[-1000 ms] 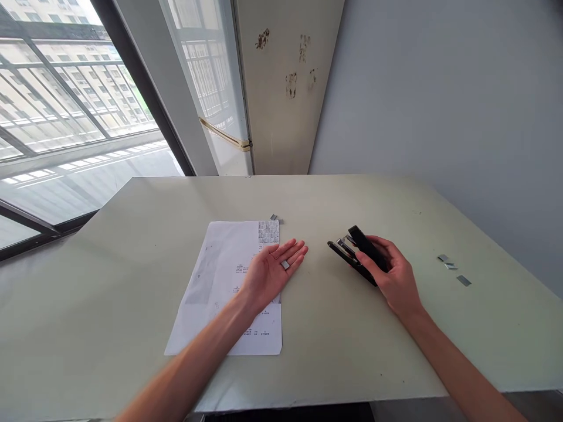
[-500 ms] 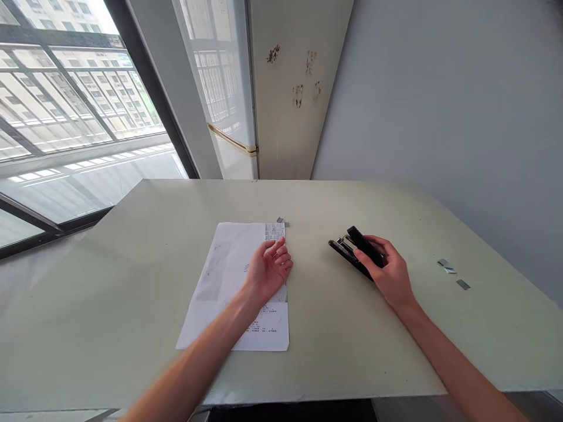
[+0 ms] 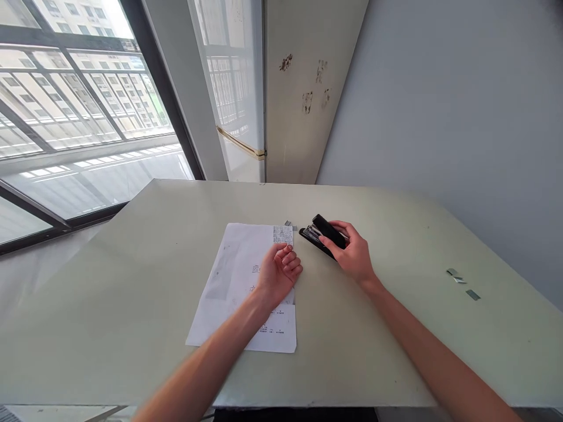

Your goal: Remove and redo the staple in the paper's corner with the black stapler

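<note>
White printed sheets (image 3: 237, 258) lie on the pale table, with a small densely printed piece (image 3: 282, 234) at their top right corner. My left hand (image 3: 281, 272) rests palm up over the right side of the sheets, fingers curled and thumb against the index finger; whether anything is between them is too small to tell. My right hand (image 3: 352, 249) grips a black stapler (image 3: 329, 231), whose jaws are apart and whose front end is close to the right edge of the small printed piece.
Small grey staple strips (image 3: 472, 295) lie on the right side of the table (image 3: 396, 328). More grey bits (image 3: 294, 228) sit just beyond the paper's top right corner. A fridge (image 3: 299, 140) and a grey wall stand behind, with a window at the left.
My right hand has moved left with the stapler, bringing it close to the paper. My left hand's fingers have curled in more. The whole view has shifted slightly.
</note>
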Demonstrator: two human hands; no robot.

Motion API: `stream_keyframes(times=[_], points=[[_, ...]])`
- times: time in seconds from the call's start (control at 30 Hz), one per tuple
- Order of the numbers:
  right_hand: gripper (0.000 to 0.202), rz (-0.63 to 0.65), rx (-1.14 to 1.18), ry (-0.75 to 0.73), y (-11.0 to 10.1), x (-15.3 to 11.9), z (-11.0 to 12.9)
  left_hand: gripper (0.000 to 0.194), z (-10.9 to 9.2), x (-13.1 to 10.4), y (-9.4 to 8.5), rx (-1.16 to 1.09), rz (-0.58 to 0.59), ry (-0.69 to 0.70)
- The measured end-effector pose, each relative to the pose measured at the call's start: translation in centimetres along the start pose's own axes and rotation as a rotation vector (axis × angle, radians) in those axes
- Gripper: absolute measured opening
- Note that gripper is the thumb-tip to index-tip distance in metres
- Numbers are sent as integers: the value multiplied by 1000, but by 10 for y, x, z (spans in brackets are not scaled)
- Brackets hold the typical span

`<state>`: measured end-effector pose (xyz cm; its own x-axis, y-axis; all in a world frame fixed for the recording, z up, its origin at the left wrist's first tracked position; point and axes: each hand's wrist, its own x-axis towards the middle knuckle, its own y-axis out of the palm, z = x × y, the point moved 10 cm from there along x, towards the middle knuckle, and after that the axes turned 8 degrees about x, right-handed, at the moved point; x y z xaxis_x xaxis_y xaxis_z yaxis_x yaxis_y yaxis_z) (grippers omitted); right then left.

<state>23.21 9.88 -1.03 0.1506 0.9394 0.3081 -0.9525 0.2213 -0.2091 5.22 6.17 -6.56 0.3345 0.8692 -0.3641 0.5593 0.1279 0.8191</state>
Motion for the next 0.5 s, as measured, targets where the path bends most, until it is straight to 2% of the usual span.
stream_keyframes(times=[0.1, 0.2, 0.37, 0.5], points=[[45, 53, 12, -58, 22, 13, 10, 17, 1, -1, 1, -5, 8, -4], [41, 140, 35, -87, 53, 33, 21, 15, 6, -2, 2, -7, 18, -16], [35, 279, -47, -152, 122, 72, 35, 16, 11, -2, 3, -2, 27, -25], [37, 367, -72, -192, 174, 93, 35, 17, 11, -2, 1, -4, 24, -16]])
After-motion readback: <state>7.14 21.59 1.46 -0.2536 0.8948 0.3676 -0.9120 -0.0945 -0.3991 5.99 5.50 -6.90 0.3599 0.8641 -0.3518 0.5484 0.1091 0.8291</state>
